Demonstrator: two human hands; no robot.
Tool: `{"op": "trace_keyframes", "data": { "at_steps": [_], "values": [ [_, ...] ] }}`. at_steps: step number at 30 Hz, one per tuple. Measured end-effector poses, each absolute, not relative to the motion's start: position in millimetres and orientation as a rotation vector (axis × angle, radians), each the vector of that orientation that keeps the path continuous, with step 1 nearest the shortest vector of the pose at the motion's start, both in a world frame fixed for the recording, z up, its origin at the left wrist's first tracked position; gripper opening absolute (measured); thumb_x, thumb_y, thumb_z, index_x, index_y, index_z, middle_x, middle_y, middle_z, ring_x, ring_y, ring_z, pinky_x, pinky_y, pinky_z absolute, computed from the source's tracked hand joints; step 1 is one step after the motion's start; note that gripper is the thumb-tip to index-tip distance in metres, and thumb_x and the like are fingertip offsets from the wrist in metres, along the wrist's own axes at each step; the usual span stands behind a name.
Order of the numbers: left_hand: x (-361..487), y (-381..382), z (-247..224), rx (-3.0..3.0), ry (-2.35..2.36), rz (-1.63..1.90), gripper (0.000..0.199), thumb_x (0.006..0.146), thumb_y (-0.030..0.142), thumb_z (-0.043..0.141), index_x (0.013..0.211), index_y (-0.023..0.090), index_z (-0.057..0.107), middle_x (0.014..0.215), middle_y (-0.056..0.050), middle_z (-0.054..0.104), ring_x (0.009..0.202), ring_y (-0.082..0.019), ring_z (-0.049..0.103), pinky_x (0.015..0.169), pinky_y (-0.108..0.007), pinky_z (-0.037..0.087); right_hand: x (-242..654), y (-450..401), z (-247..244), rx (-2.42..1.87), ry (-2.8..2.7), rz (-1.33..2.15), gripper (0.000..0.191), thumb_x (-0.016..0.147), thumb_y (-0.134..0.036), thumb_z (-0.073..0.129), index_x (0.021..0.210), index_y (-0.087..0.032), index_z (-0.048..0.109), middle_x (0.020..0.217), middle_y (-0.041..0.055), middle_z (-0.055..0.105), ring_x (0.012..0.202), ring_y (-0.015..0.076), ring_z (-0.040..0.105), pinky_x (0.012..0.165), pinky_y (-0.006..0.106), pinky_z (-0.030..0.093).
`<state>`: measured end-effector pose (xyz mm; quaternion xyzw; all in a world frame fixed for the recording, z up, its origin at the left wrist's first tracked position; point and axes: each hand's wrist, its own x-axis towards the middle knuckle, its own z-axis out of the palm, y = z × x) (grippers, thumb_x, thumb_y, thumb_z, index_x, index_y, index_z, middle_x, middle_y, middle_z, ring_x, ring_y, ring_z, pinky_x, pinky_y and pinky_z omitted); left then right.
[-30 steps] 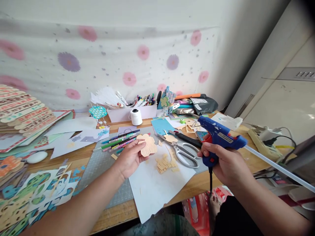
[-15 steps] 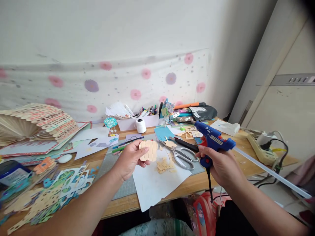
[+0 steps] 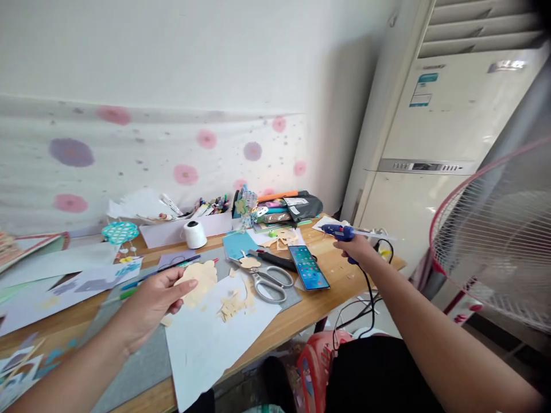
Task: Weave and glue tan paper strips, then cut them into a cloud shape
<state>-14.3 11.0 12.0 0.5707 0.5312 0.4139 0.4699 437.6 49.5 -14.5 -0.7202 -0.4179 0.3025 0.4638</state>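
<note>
My left hand [image 3: 161, 295] pinches a cream paper cutout [image 3: 201, 282] with a scalloped edge, held above a white sheet of paper [image 3: 206, 350]. Farther off to the right, my right hand [image 3: 355, 249] grips a blue hot glue gun [image 3: 340, 231], a clear glue stick showing at its back and its black cord [image 3: 369, 298] hanging down. A phone [image 3: 309, 267] with a lit screen lies left of that hand. Between the hands are silver scissors [image 3: 271, 284], and small cream paper scraps [image 3: 232, 305] are scattered on the sheet.
A grey cutting mat [image 3: 142, 355] lies under the paper. Behind stand a white thread spool [image 3: 195, 234], a box of markers [image 3: 189, 225] and stacked packages [image 3: 297, 206]. To the right are a fan [image 3: 495, 241] and a tall white air conditioner [image 3: 417, 137]. A red stool [image 3: 316, 361] is below the table edge.
The view has swung right. My right hand has carried the glue gun away toward the table's far right, and the phone is now uncovered. My left hand still holds the cutout.
</note>
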Motion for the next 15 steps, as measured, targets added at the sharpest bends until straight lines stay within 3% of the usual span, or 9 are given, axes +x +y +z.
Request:
{"op": "trace_keyframes", "data": {
  "at_steps": [9,15],
  "values": [
    [16.5,12.6,22.8,1.313,1.182,1.014,0.036,0.065,0.041,0.078,0.086,0.015,0.066,0.075,0.0,0.059,0.064,-0.011,0.051,0.06,-0.024,0.042,455.5,99.1,-60.8,-2.179,-1.191,0.661,0.03,0.095,-0.033,0.058,0.12,-0.017,0.059,0.12,0.009,0.062,0.099,0.0218,0.065,0.083,0.042,0.055],
    [12.4,11.0,23.9,1.344,1.141,1.025,0.028,0.067,0.037,0.075,0.079,0.014,0.066,0.071,0.001,0.058,0.062,-0.01,0.049,0.059,-0.023,0.042,464.1,109.4,-72.1,-2.311,-1.33,0.495,0.025,0.094,-0.034,0.059,0.112,-0.017,0.063,0.115,0.0081,0.065,0.096,0.0211,0.065,0.082,0.038,0.055]
  ]
}}
